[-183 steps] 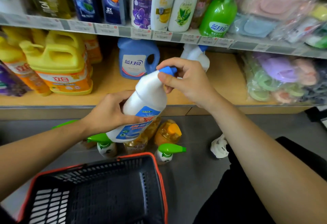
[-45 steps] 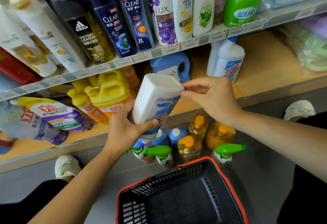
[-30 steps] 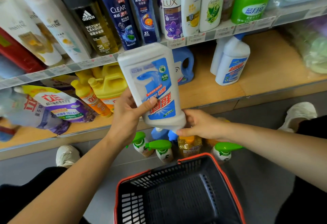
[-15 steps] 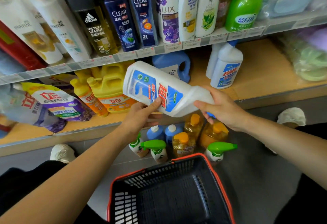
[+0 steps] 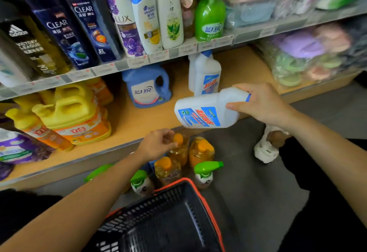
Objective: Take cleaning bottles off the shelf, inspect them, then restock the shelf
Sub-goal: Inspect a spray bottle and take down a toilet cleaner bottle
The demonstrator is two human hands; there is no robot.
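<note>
A white cleaning bottle (image 5: 204, 110) with a blue and red label lies sideways in the air over the front edge of the lower wooden shelf (image 5: 139, 120), base pointing left. My right hand (image 5: 262, 104) grips it round the neck, by the blue cap. My left hand (image 5: 156, 144) is lower, off the bottle, with its fingers loosely curled beside the orange cap of an amber bottle (image 5: 179, 148) on the floor. I cannot tell whether it touches that cap. Two matching white bottles (image 5: 207, 72) stand upright on the shelf behind.
On the lower shelf are a blue detergent jug (image 5: 147, 88) and yellow jugs (image 5: 73, 108). Amber bottles (image 5: 200, 152) and green-topped sprayers (image 5: 206, 170) stand on the grey floor. A black basket with an orange rim (image 5: 172, 185) sits below my arms. A white shoe (image 5: 266, 150) is at right.
My left hand has let go of the white bottle and dropped towards the floor bottles. My right hand alone now carries the bottle, moved right and lower, still lying sideways.
</note>
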